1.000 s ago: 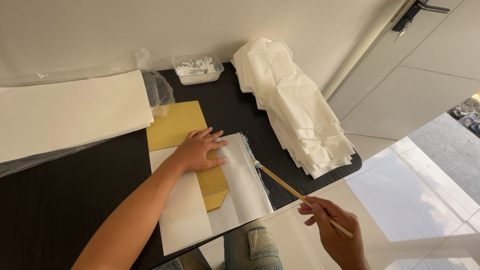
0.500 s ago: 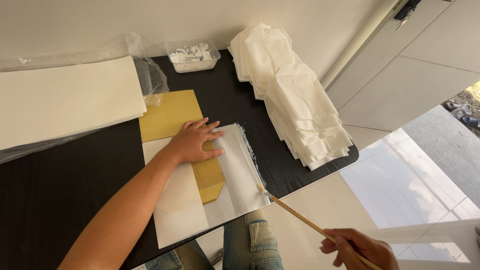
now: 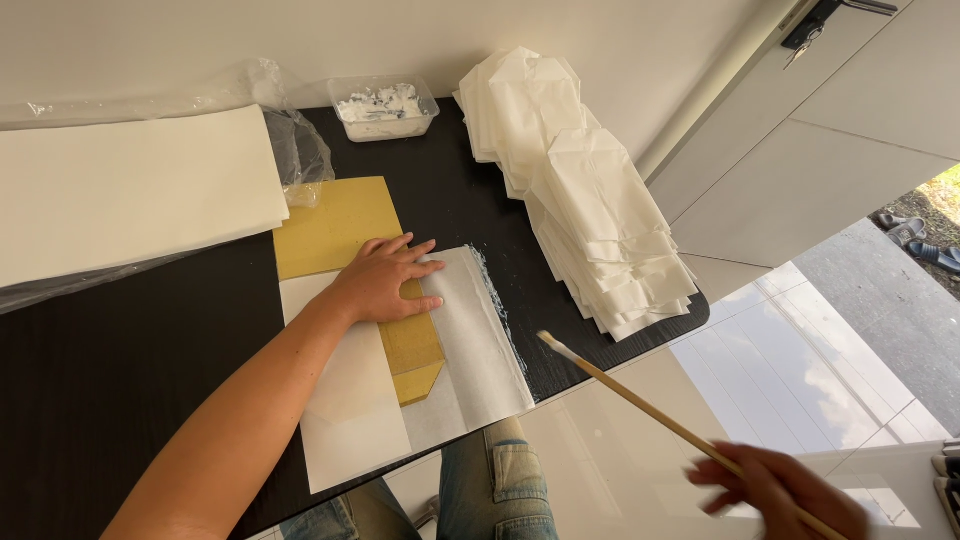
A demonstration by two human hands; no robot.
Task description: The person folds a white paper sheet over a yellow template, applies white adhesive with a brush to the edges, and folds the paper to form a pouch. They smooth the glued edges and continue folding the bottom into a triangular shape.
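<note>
Two hands: left hand (image 3: 385, 282) on yellow template (image 3: 345, 225), right hand (image 3: 775, 490) around stick (image 3: 640, 402).

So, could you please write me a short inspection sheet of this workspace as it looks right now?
Surface: black table, white smears along its front edge.
Job's things: white sheet partly folded over a yellow template; thin wooden stick, tip whitish.
Clutter: stack of folded white paper bags; clear tub of white paste; large white sheets in crumpled plastic wrap.
Grips: left hand pressed flat on the sheet and template; right hand, blurred, closed on the stick off the table.
Cables: nothing seen.
Surroundings: pale wall, glossy tiled floor, open doorway; sandals outside.
</note>
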